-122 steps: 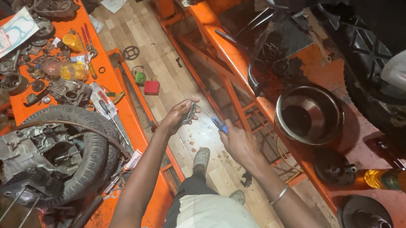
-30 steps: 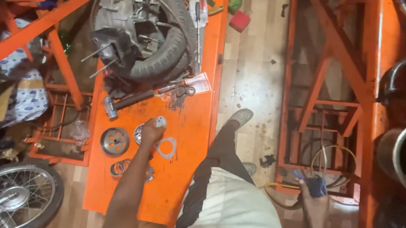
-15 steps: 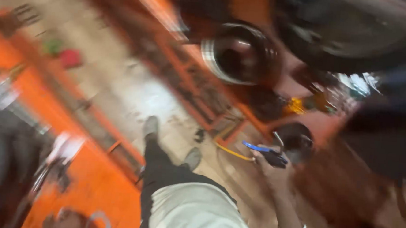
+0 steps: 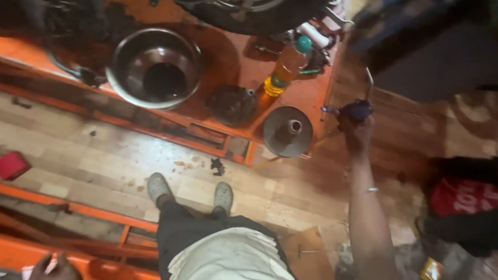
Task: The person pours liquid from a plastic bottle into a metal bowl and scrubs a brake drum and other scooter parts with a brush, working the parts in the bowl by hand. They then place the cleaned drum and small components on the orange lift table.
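2 hands are showing in the head view: the right hand (image 4: 358, 129), right of centre, is gripping a blue-handled tool (image 4: 351, 110) just past the end of the orange bench (image 4: 220, 52). The left hand (image 4: 56, 269), at the lower left edge, is resting on another orange surface; I cannot tell its grip. It seems a carrying step, calling for a steady hold. Nearby are sitting a shiny steel bowl (image 4: 155, 65), a dull grey disc (image 4: 287, 131) and an amber plastic bottle (image 4: 285, 67).

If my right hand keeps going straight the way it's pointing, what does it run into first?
Probably the dark blurred bulk just beyond the right hand and its blue-handled tool. The orange bench lies off to the side. Depth is unclear.
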